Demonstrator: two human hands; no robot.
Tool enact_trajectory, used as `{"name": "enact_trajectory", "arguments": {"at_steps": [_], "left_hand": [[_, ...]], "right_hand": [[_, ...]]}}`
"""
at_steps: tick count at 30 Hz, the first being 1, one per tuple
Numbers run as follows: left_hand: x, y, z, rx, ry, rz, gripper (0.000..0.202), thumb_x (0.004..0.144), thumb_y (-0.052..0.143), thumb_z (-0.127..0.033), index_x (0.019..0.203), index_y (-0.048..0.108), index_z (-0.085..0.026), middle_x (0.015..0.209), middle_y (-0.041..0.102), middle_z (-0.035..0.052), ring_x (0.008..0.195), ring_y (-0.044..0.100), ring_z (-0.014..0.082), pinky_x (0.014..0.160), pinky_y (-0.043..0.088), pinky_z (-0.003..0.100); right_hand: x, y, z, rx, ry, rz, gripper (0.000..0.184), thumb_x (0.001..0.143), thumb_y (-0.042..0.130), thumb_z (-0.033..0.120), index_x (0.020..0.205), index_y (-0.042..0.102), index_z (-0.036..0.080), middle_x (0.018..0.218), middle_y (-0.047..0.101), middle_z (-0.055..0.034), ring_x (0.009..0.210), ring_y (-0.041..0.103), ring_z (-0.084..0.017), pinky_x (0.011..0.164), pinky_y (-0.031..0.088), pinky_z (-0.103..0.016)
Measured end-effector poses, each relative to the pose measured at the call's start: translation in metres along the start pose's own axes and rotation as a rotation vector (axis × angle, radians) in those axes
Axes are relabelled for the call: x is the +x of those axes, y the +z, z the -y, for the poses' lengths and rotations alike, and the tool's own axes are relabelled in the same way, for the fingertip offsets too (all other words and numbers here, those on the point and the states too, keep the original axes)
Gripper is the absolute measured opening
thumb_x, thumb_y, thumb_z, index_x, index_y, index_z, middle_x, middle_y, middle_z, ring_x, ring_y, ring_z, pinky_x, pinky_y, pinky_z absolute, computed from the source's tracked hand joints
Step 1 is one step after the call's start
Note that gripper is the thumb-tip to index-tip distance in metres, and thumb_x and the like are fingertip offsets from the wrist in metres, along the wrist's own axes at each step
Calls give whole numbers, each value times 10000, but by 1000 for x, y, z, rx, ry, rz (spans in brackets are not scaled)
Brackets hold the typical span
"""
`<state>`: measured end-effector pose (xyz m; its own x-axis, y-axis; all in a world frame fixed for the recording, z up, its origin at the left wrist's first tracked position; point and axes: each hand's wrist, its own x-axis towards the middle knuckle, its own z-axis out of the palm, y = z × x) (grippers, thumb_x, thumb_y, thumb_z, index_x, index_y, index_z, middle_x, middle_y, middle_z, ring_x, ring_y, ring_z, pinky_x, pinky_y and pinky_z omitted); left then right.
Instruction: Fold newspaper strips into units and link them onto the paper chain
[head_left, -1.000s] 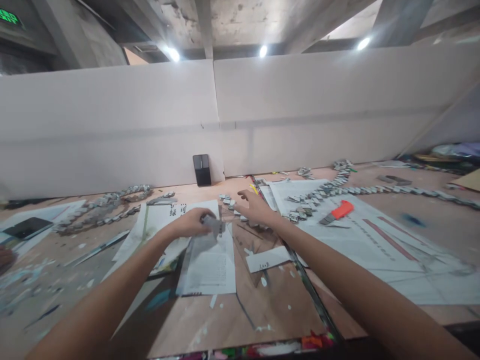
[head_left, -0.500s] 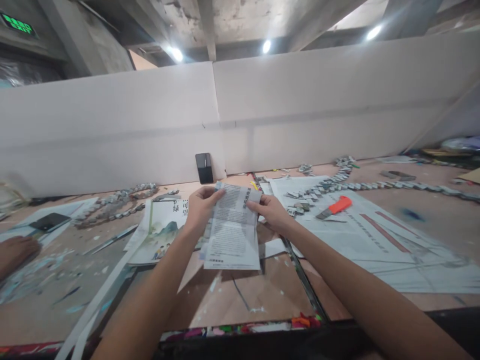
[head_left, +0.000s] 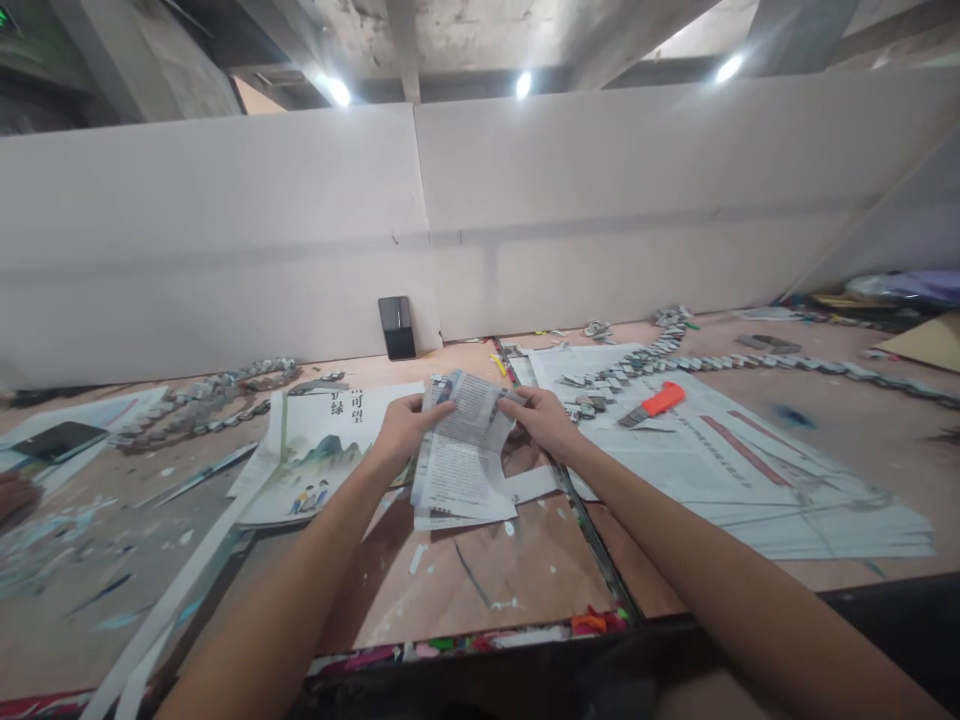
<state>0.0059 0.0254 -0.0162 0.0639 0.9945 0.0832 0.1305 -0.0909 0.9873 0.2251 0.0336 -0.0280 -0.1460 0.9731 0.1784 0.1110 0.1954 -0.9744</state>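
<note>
Between my two hands is a newspaper piece (head_left: 469, 460), printed with small dark text, its lower edge spread into overlapping layers. My left hand (head_left: 405, 428) pinches its upper left edge, thumb on the front. At the upper right edge, my right hand (head_left: 546, 418) grips it between thumb and fingers. Beneath and to the left lies a printed sheet (head_left: 319, 470) with a mountain picture and large characters. A white paper strip (head_left: 534, 484) rests on the table just right of the held piece.
An orange utility knife (head_left: 654, 404) lies on stacked newspaper sheets (head_left: 720, 490) at right. Folded-paper chains (head_left: 810, 366) stretch across the table. A phone (head_left: 396, 328) leans on the white partition (head_left: 300, 220); another phone (head_left: 61, 441) lies at left near another person's hand (head_left: 16, 497).
The held newspaper piece has tilted and its lower layers have fanned apart. Both hands still grip it. The view has shifted slightly to the right.
</note>
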Motion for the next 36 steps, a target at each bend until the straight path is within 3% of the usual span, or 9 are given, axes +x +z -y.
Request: {"name": "enact_trajectory", "arguments": {"at_steps": [5, 11, 16, 18, 21, 23, 25, 30, 36], "left_hand": [[7, -15, 9, 137, -33, 35, 491, 732, 576, -588, 871, 685, -130, 798, 700, 98, 712, 647, 217, 587, 485, 297], [16, -41, 23, 446, -19, -99, 272, 627, 695, -404, 663, 658, -137, 606, 637, 48, 651, 611, 231, 578, 440, 299], [16, -49, 17, 548, 85, -290, 441, 709, 633, -348, 1111, 612, -167, 1101, 644, 126, 925, 611, 269, 790, 452, 365], [12, -43, 9, 523, 200, -307, 526, 763, 589, -394, 1244, 525, -188, 1277, 550, 136, 1069, 564, 282, 876, 438, 394], [1, -25, -7, 410, 371, -64, 731, 708, 678, -401, 1364, 405, -227, 1435, 402, 115, 1253, 434, 294, 977, 398, 406], [-8, -11, -16, 345, 435, 120, 779, 681, 720, -361, 1379, 393, -251, 1413, 438, 105, 1219, 475, 280, 981, 403, 400], [-17, 3, -24, 295, 441, 191, 537, 731, 679, -347, 1237, 556, -215, 1217, 610, 109, 1046, 595, 254, 890, 462, 378], [-25, 25, -40, 244, 364, 79, 242, 751, 661, -372, 853, 717, -160, 848, 718, 87, 785, 651, 230, 688, 502, 328], [-11, 42, -55, -250, 345, -48, 342, 725, 699, -350, 1008, 681, -159, 1032, 699, 101, 921, 648, 244, 793, 513, 357]], "right_hand": [[7, -11, -5, 26, -11, -86, 336, 736, 608, 483, 860, 660, 175, 720, 642, -28, 523, 538, -148, 479, 467, -283], [18, -29, -8, 140, -42, -251, 298, 667, 676, 443, 799, 617, 181, 705, 632, -17, 613, 559, -157, 569, 466, -277], [15, -30, 1, 226, -23, -189, 313, 627, 726, 405, 820, 608, 188, 747, 643, -19, 664, 581, -164, 628, 470, -292], [10, -30, 11, 226, -16, -67, 290, 635, 738, 385, 806, 620, 183, 760, 647, -28, 686, 586, -168, 644, 465, -295], [-1, -29, 28, 195, -48, 198, 238, 694, 719, 370, 817, 635, 185, 801, 649, -35, 722, 587, -162, 664, 455, -286], [-8, -27, 38, 149, -97, 283, 208, 728, 703, 367, 798, 629, 186, 753, 627, -18, 671, 567, -138, 624, 438, -264], [-12, -25, 44, 109, -143, 265, 203, 743, 696, 372, 760, 611, 188, 679, 591, 8, 603, 536, -116, 581, 420, -247], [-13, -20, 48, 239, -210, 179, 306, 746, 692, 387, 993, 618, 222, 937, 672, -36, 830, 625, -178, 755, 491, -317], [-13, -19, 46, 73, -110, 121, 376, 709, 714, 352, 1036, 637, 182, 1036, 691, -96, 917, 649, -249, 798, 510, -392]]}}
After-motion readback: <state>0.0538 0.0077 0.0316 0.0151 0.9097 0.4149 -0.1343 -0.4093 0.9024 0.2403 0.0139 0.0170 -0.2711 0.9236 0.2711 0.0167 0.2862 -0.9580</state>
